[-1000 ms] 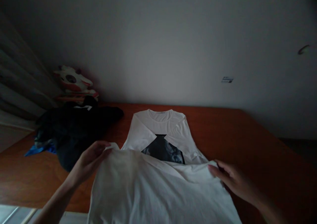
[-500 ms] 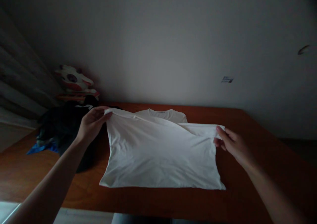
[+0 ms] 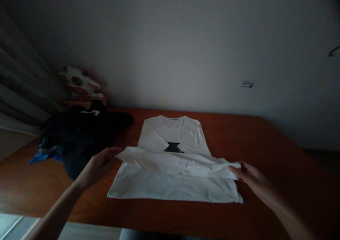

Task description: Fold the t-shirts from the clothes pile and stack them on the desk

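Note:
A white shirt (image 3: pixel 170 190) lies on the wooden table in front of me, its round neckline toward the wall and a dark print at its middle. A layer of its hem part is turned up in a loose band across the shirt. My left hand (image 3: pixel 102 162) pinches the left corner of this band, and my right hand (image 3: pixel 248 172) grips the right end between thumb and fingers. The band sags a little between both hands. Part of the dark print is hidden under the cloth.
Dark clothes (image 3: pixel 87 137) are heaped on the left of the table (image 3: pixel 265 144), with a blue piece (image 3: pixel 39 157) beneath. Behind them is a white and red cow-like toy (image 3: pixel 79 80). A curtain (image 3: pixel 18 84) hangs at the left, and a wall (image 3: pixel 172 49) stands behind.
Both hands have come down and nearer to me with the held cloth. The raised layer has sunk, so the neckline, upper shirt and dark print now show.

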Available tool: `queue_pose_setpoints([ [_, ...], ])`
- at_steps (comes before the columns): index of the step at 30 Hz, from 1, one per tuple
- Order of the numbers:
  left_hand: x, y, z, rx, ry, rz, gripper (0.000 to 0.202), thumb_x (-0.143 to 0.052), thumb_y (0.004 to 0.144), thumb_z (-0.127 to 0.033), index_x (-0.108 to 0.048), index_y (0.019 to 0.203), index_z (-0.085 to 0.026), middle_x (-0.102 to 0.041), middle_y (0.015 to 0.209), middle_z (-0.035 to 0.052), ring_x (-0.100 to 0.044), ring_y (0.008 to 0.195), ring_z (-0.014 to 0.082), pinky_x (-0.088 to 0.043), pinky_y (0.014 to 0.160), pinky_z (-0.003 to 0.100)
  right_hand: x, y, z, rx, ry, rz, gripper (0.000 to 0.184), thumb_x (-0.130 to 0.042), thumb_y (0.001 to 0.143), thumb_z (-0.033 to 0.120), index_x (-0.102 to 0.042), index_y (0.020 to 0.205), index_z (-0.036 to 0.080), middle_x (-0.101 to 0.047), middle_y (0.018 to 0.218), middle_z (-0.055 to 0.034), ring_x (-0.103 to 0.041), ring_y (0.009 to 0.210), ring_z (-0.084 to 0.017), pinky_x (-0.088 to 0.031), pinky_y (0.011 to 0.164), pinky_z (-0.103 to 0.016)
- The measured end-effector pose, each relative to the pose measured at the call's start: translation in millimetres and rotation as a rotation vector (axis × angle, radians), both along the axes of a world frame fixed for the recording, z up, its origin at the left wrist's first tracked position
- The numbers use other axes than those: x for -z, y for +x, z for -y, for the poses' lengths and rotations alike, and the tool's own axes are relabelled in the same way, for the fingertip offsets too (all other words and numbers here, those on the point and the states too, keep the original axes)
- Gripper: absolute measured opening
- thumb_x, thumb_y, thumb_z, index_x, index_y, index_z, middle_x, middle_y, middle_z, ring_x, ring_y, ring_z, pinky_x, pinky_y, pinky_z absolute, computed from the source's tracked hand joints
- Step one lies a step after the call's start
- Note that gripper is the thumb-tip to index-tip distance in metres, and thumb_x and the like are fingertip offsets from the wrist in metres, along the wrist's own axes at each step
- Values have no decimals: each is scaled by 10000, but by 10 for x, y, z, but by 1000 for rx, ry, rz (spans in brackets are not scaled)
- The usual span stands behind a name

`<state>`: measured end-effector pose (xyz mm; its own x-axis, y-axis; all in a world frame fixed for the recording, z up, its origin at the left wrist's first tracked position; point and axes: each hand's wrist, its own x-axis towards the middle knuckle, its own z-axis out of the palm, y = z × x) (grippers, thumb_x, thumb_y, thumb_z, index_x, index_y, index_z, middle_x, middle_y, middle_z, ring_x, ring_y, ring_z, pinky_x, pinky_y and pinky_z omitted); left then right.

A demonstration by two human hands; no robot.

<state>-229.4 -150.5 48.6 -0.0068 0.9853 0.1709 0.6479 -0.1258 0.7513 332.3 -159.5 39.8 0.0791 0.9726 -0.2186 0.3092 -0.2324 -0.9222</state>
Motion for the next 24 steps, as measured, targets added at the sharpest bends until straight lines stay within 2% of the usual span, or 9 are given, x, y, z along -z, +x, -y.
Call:
queue_pose_setpoints([
  [2,210,70,183,46,7,-97,414,-630,853,-547,-709,1071,-204,-762,973,101,-735,857,248,-613,785,347,161,-30,113,-47,20,128,516,-717,696,702,-661,853,214,-666,709,-8,-626,671,-191,-513,607,-276],
  [4,374,119,302,108,57,-190,335,-622,872,-489,-733,1041,-222,-757,1007,100,-729,914,247,-597,838,334,295,-75,205,-77,61,241,495,-677,722,693,-656,904,234,-653,672,9,-604,613,-181,-486,560,-262],
  [7,487,137,383,144,123,-299,309,-571,916,-415,-740,1112,-247,-747,1082,92,-713,1000,240,-573,910,315,424,-116,291,-84,171,408,414,-661,741,647,-663,893,262,-653,637,12,-575,549,-176,-469,540,-267],
  [10,477,114,442,141,137,-349,325,-542,933,-369,-731,1168,-248,-750,1080,85,-716,974,231,-581,878,288,496,-92,359,-96,222,488,382,-658,751,633,-685,882,275,-693,669,-3,-594,544,-185,-485,552,-275],
  [13,457,60,559,171,148,-370,343,-538,928,-319,-727,1210,-269,-756,1080,74,-722,947,224,-587,851,274,523,-20,479,-132,164,481,408,-662,744,656,-714,894,280,-744,742,-23,-654,601,-211,-527,594,-283],
  [17,492,-83,749,246,117,-346,388,-553,898,-275,-725,1244,-318,-757,1091,72,-722,950,229,-594,845,281,411,92,672,-170,43,389,441,-686,720,679,-754,923,294,-784,858,-42,-726,765,-256,-572,673,-285],
  [20,462,-175,760,207,61,-238,308,-585,870,-320,-780,1108,-335,-755,1099,74,-723,986,262,-599,856,316,241,153,683,-78,-15,221,541,-705,697,700,-756,1053,297,-786,1028,-75,-738,895,-289,-598,733,-309],
  [22,360,-171,649,131,54,-98,290,-648,813,-421,-787,1055,-344,-754,1132,72,-715,1037,306,-593,889,356,144,163,580,38,-49,79,624,-735,672,702,-737,1134,283,-776,1064,-99,-737,846,-287,-606,685,-327],
  [24,208,-98,449,53,30,56,362,-681,753,-523,-777,1051,-340,-761,1137,73,-708,1049,339,-585,904,387,85,141,402,155,-46,-76,636,-772,642,688,-744,1118,267,-766,1084,-109,-727,801,-270,-606,660,-338],
])
